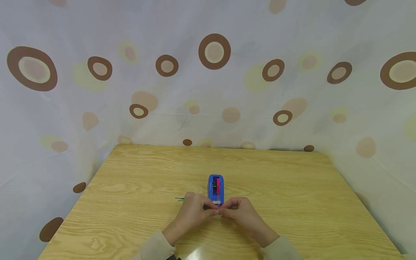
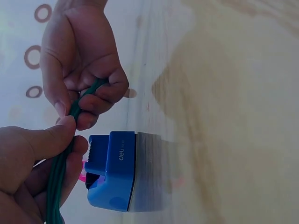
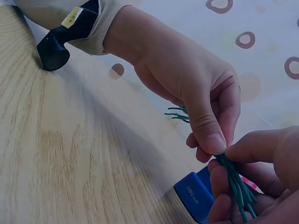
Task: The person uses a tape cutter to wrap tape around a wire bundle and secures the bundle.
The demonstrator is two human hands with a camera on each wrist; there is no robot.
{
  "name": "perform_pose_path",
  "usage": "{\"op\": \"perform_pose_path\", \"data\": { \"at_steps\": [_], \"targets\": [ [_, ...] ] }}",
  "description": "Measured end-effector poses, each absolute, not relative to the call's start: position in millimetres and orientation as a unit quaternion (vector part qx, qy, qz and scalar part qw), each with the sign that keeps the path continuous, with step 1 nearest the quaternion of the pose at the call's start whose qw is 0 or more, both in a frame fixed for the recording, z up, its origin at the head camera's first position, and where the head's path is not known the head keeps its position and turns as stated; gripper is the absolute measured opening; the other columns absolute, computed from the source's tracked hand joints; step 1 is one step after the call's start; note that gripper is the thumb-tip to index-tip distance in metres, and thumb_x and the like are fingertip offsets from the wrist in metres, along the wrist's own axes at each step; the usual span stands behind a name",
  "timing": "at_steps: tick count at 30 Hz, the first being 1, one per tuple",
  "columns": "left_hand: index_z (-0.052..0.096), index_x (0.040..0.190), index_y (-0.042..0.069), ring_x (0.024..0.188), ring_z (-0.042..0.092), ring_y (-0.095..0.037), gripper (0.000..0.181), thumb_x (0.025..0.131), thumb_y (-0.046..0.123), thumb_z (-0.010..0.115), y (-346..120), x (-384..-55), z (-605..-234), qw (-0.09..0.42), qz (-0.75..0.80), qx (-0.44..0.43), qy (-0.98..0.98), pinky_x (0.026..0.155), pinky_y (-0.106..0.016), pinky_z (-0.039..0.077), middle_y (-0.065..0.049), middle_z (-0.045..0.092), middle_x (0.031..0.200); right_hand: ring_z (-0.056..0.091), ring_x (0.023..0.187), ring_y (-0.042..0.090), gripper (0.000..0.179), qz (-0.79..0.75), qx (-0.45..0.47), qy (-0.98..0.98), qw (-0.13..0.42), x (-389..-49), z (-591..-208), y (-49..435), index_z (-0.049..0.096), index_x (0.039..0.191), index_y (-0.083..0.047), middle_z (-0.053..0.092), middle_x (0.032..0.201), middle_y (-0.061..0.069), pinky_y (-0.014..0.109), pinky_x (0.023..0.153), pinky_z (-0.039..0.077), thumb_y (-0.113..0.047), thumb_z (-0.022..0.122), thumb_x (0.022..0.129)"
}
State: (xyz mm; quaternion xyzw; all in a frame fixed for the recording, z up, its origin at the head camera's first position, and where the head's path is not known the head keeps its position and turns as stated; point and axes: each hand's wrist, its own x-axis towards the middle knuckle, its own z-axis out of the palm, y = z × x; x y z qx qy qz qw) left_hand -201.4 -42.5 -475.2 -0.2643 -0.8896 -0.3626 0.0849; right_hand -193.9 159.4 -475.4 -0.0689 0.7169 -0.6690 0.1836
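Thumb and fingers of the left hand (image 1: 192, 209) are curling closed and pinching a bundle of green wires (image 3: 239, 189); the right hand (image 1: 243, 213) is gripping the same bundle with fingers bent, the two sets of fingertips meeting at the lower centre of the head view. Loose wire ends are poking out left of the left hand there. A blue Deli tape dispenser (image 1: 211, 191) with a pink core (image 1: 218, 186) is standing just beyond the fingertips, on a wood-grain table (image 1: 292, 187). A ring-patterned cloth (image 1: 182, 25) is filling the upper frame behind.
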Motion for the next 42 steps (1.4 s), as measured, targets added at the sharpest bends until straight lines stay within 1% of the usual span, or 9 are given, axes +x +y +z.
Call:
{"op": "perform_pose_path", "data": {
  "at_steps": [1, 5, 9, 16, 24, 26, 30, 37, 42],
  "targets": [
    [0.080, 0.077, 0.021, 0.072, 0.061, 0.007, 0.007, 0.078, 0.025, 0.085, -42.4, -201.5, -475.5, 0.085, -0.364, -0.263, -0.889, 0.077, -0.026, 0.047, 0.011, 0.073, 0.077, 0.064, 0.087, 0.018, 0.021, -0.668, -0.069, 0.718, 0.181, -193.6, -475.8, 159.3, 0.067, 0.098, 0.012, 0.070, 0.092, 0.007, 0.030, 0.078, 0.055, -0.006, 0.073, 0.089],
    [0.080, 0.077, 0.020, 0.073, 0.062, 0.005, 0.006, 0.078, 0.024, 0.085, -42.1, -201.9, -476.0, 0.079, -0.374, -0.260, -0.887, 0.068, -0.020, 0.049, 0.011, 0.073, 0.078, 0.064, 0.086, 0.018, 0.020, -0.663, -0.070, 0.725, 0.171, -192.4, -476.8, 159.0, 0.068, 0.096, 0.010, 0.071, 0.090, 0.008, 0.028, 0.075, 0.053, -0.007, 0.074, 0.087],
    [0.081, 0.077, 0.020, 0.074, 0.062, 0.003, 0.006, 0.078, 0.024, 0.085, -42.2, -201.9, -474.8, 0.061, -0.385, -0.250, -0.886, 0.068, -0.020, 0.049, 0.012, 0.073, 0.078, 0.063, 0.085, 0.019, 0.017, -0.657, -0.068, 0.733, 0.161, -192.2, -477.7, 158.1, 0.069, 0.094, 0.008, 0.071, 0.089, 0.009, 0.028, 0.072, 0.052, -0.006, 0.074, 0.086],
    [0.080, 0.077, 0.020, 0.073, 0.060, 0.001, 0.008, 0.078, 0.025, 0.086, -44.3, -203.0, -472.9, 0.021, -0.408, -0.236, -0.882, 0.069, -0.023, 0.048, 0.016, 0.071, 0.076, 0.062, 0.084, 0.020, 0.009, -0.645, -0.063, 0.746, 0.151, -192.0, -478.4, 157.1, 0.071, 0.091, 0.002, 0.069, 0.093, 0.008, 0.029, 0.073, 0.052, -0.003, 0.074, 0.085],
    [0.080, 0.083, 0.020, 0.077, 0.061, 0.000, 0.007, 0.083, 0.026, 0.082, -48.2, -207.3, -469.5, -0.054, -0.431, -0.227, -0.872, 0.071, -0.024, 0.049, 0.018, 0.069, 0.079, 0.062, 0.085, 0.020, 0.016, -0.637, -0.079, 0.754, 0.136, -191.0, -477.7, 157.2, 0.070, 0.095, 0.006, 0.070, 0.092, 0.007, 0.027, 0.074, 0.051, -0.006, 0.075, 0.086],
    [0.080, 0.084, 0.019, 0.077, 0.060, -0.001, 0.007, 0.085, 0.026, 0.080, -49.2, -208.8, -469.0, -0.071, -0.437, -0.227, -0.867, 0.070, -0.024, 0.049, 0.018, 0.069, 0.079, 0.062, 0.085, 0.021, 0.017, -0.636, -0.090, 0.756, 0.130, -190.4, -477.0, 157.4, 0.069, 0.095, 0.008, 0.070, 0.093, 0.008, 0.027, 0.074, 0.052, -0.005, 0.075, 0.086],
    [0.080, 0.083, 0.017, 0.073, 0.059, -0.005, 0.010, 0.088, 0.026, 0.077, -50.8, -210.7, -469.1, -0.094, -0.451, -0.225, -0.859, 0.064, -0.025, 0.049, 0.015, 0.068, 0.077, 0.063, 0.086, 0.021, 0.012, -0.629, -0.108, 0.761, 0.117, -190.0, -477.1, 157.5, 0.071, 0.094, 0.006, 0.071, 0.093, 0.010, 0.026, 0.075, 0.053, -0.004, 0.074, 0.087],
    [0.080, 0.083, 0.015, 0.076, 0.059, -0.005, 0.012, 0.089, 0.026, 0.076, -51.6, -212.5, -469.5, -0.122, -0.459, -0.220, -0.852, 0.064, -0.025, 0.049, 0.014, 0.070, 0.077, 0.065, 0.087, 0.020, 0.006, -0.583, -0.142, 0.795, 0.083, -191.5, -480.6, 157.5, 0.073, 0.089, -0.001, 0.072, 0.091, 0.007, 0.024, 0.075, 0.053, -0.006, 0.076, 0.086],
    [0.079, 0.083, 0.014, 0.074, 0.060, -0.005, 0.011, 0.088, 0.023, 0.077, -51.9, -212.5, -469.8, -0.125, -0.471, -0.218, -0.845, 0.064, -0.025, 0.049, 0.012, 0.070, 0.075, 0.066, 0.087, 0.019, 0.005, -0.572, -0.156, 0.802, 0.075, -191.0, -481.9, 157.2, 0.073, 0.089, -0.002, 0.072, 0.091, 0.006, 0.023, 0.075, 0.053, -0.006, 0.075, 0.087]
  ]
}}
